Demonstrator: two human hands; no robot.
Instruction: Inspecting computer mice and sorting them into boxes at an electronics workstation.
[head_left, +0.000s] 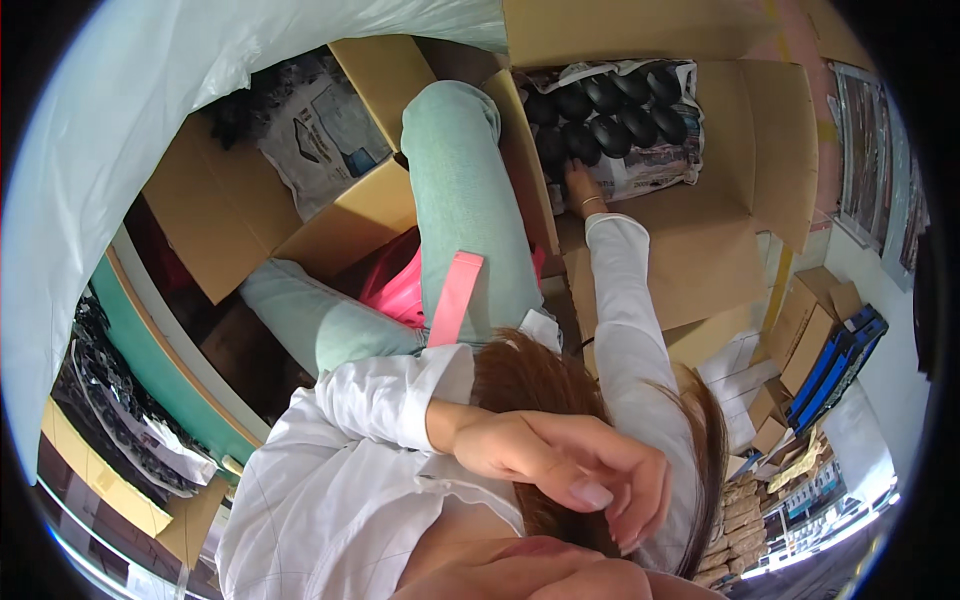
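My right hand (583, 188) reaches down into an open cardboard box (700, 225) at the upper right. Its fingers look drawn together at the near edge of a group of black rounded pieces (609, 135). The fingertips are partly hidden, so what they may hold does not show. These smooth pieces lie close together in rows on printed newspaper (655, 175) inside the box. My left hand (565, 465) is raised close in front of my chest, its fingers loosely curled and apart. Nothing shows in it.
Another open carton (215, 190) at the upper left holds newspaper (325, 135) and dark pieces. Between my legs is a pink seat (395, 285). Whitish plastic sheeting (100, 130) hangs along the left. Smaller cartons (800, 325) and a blue crate (840, 365) are at right.
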